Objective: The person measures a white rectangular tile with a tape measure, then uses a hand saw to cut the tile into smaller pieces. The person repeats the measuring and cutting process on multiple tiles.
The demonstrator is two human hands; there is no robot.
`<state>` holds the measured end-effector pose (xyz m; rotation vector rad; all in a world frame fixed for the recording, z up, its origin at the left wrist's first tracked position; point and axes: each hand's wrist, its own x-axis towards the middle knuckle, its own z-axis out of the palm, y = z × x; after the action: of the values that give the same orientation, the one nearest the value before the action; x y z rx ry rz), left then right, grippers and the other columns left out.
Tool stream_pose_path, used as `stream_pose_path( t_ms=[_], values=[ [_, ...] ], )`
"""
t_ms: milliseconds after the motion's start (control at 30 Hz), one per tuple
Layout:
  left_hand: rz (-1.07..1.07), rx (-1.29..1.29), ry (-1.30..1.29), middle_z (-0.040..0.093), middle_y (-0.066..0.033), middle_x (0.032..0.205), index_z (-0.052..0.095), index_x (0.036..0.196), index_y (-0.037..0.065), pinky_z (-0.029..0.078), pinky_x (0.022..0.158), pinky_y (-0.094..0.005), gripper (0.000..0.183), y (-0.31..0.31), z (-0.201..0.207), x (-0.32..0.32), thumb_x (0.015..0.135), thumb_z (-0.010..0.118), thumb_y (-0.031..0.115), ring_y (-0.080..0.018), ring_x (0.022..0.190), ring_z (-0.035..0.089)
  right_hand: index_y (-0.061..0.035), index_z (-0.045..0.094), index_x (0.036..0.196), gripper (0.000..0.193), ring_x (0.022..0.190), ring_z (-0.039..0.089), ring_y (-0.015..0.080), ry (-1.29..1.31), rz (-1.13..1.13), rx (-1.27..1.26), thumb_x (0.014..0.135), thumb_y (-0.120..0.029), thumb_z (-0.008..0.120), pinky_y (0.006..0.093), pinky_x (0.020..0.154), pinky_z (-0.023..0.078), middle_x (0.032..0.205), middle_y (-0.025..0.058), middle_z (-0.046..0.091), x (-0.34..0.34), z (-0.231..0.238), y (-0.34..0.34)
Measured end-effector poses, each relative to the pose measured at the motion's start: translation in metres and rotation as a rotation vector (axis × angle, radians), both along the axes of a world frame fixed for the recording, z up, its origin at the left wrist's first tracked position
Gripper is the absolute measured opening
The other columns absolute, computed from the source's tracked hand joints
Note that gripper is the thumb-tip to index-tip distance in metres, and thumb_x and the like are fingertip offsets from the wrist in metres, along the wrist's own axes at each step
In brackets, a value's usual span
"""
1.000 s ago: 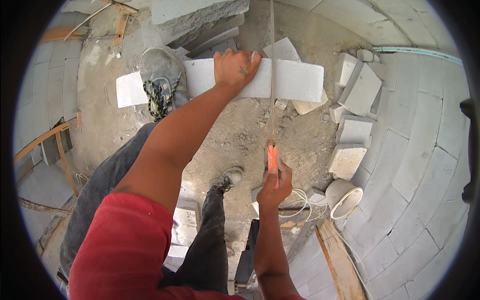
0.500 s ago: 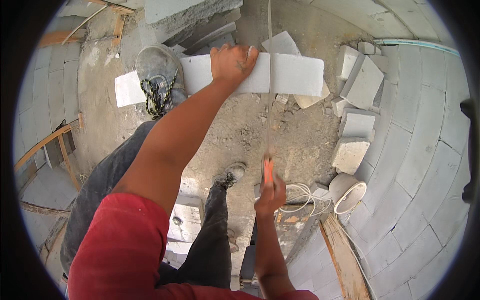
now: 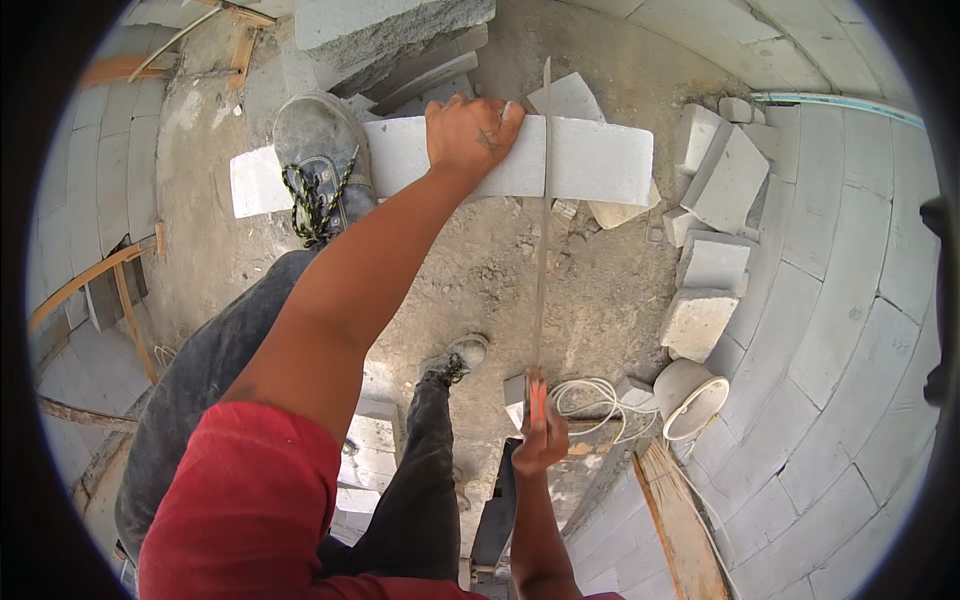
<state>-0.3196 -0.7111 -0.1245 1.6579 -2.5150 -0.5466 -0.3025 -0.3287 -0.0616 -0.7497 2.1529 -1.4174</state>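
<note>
A long, pale aerated concrete block (image 3: 600, 163) lies crosswise in front of me, with my left boot (image 3: 322, 140) planted on its left part. My left hand (image 3: 472, 135) is closed over the block's far edge, near its middle. Just right of that hand, the thin blade of a handsaw (image 3: 542, 270) lies across the block, its tip reaching past the far edge. Low in the view, my right hand (image 3: 541, 447) is wrapped around the saw's orange and dark handle. Whether the blade has cut into the block I cannot tell.
Broken block pieces (image 3: 727, 175) line the right wall, and larger blocks (image 3: 395, 30) are stacked at the far side. A white bucket (image 3: 692, 398) tips beside a coiled white cable (image 3: 590, 400). A wooden plank (image 3: 685, 520) leans at lower right. My other boot (image 3: 456, 357) stands on the dusty floor.
My right hand has pulled the saw back toward me, so its tip now shows just beyond the block. My left hand and left boot stay in place on the block.
</note>
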Motion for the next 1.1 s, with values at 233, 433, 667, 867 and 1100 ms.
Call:
stream_pose_path(
  t_ms=[233,433,667,867,1100],
  values=[
    [0.015,0.000,0.005,0.069,-0.0133,0.076,0.076,0.090,0.013,0.040,0.084,-0.0429,0.044,0.004,-0.007,0.000,0.092,0.042,0.040,-0.0277,0.086,0.063,0.0081,0.057,0.116,0.030,0.053,0.053,0.0111,-0.117,-0.020,0.071,0.093,-0.008,0.049,0.0253,0.050,0.042,0.065,0.0092,0.058,-0.044,-0.027,-0.069],
    [0.010,-0.020,-0.007,0.069,-0.0129,0.074,0.076,0.086,0.012,0.039,0.084,-0.0420,0.045,-0.002,-0.003,-0.002,0.092,0.042,0.042,-0.0274,0.085,0.063,0.0121,0.055,0.115,0.039,0.056,0.054,0.0098,0.154,0.091,-0.070,0.097,-0.021,0.045,0.0244,0.050,0.043,0.095,0.0226,0.069,-0.012,-0.001,-0.008],
    [0.008,0.005,-0.020,0.070,-0.0145,0.082,0.076,0.097,0.013,0.040,0.086,-0.0435,0.045,0.003,-0.008,-0.001,0.092,0.042,0.043,-0.0278,0.090,0.064,0.0074,0.056,0.118,0.031,0.056,0.052,0.0103,0.010,0.061,0.071,0.094,-0.011,0.049,0.0252,0.050,0.042,0.076,0.0102,0.062,-0.028,-0.032,-0.039],
    [-0.003,-0.022,-0.046,0.070,-0.0134,0.085,0.073,0.090,0.011,0.037,0.091,-0.0442,0.047,0.001,-0.002,-0.005,0.094,0.038,0.042,-0.0275,0.097,0.062,0.0058,0.057,0.119,0.034,0.060,0.057,0.0132,0.074,-0.028,0.031,0.093,-0.014,0.052,0.0273,0.055,0.046,0.075,0.0105,0.062,-0.031,-0.021,-0.043],
    [-0.028,-0.104,0.166,0.064,-0.0161,0.113,0.066,0.109,0.007,0.038,0.095,-0.0492,0.048,0.004,-0.015,0.014,0.096,0.045,0.048,-0.0323,0.113,0.055,0.0093,0.052,0.116,0.048,0.057,0.053,0.0113,-0.067,-0.266,-0.104,0.097,-0.035,0.049,0.0291,0.052,0.045,0.069,0.0094,0.057,0.024,0.128,0.096]
  ],
)
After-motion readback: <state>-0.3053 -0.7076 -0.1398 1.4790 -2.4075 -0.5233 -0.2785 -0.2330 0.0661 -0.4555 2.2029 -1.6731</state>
